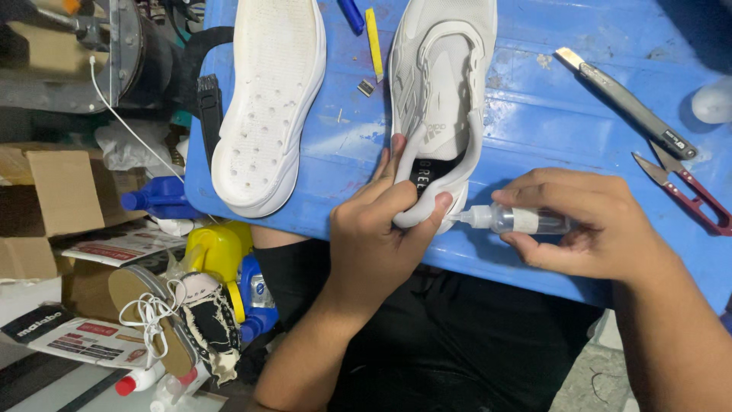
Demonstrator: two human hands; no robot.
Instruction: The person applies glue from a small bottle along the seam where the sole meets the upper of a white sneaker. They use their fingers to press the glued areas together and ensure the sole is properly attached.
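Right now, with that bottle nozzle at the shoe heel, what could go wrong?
1. The left hand pinches the heel of the white shoe right where the squeeze bottle in the right hand points; fluid may reach the fingertips.
2. Overflow could drip onto the blue table.
3. The open snips and utility knife lie close to the right hand.

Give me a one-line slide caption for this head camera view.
Left hand grips white shoe heel on blue table; right hand aims small squeeze bottle there.

shoe-repair workshop | blue worktable [534, 114], utility knife [625, 103], thread snips [690, 191], detached sole [267, 99]
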